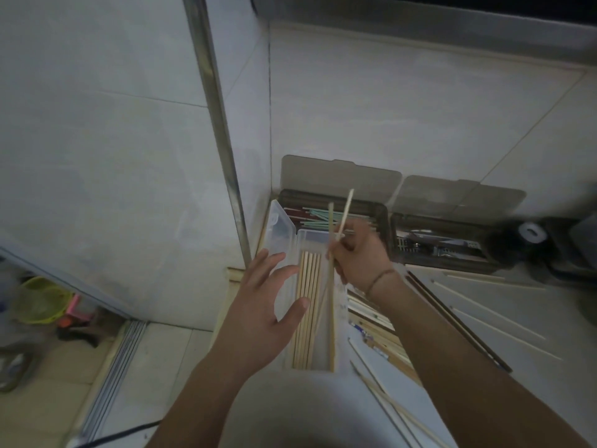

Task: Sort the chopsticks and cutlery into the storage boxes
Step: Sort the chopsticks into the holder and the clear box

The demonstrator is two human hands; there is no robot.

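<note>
- Far left, down on the floor, I see a green basket (40,300) with a pink item (76,307) just beside it; both are blurred.
- A metal strip (219,130) runs down the tiled wall to the counter corner.
- My left hand (261,305) has its fingers spread and straight, gripping nothing; the fingertips lie on the left wall of the clear box (323,242) and the thumb reaches over the box's open top.
- The clear box stands lengthwise away from me on the counter (484,305), its clear lid (282,226) hinged open and tilted up on the left.
- Inside it, a row of pale chopsticks (308,305) lies flat and parallel along the left part of the floor.
- One long chopstick (331,305) leans along the right side of the box, its lower end at the near corner and its top rising past the far rim.
- My right hand (360,253) has its fingers curled, pinching a second chopstick (345,211) that tilts up to the right; whether it also touches the long one I cannot tell.
- Behind, a dark box (323,197) with its lid up holds green and dark sticks.
- Right of that, a second dark box (436,250) holds metal cutlery, blurred.
- Loose chopsticks (497,315) lie scattered across the counter to the right.
- A dark round object (517,240) sits at the far right.
</note>
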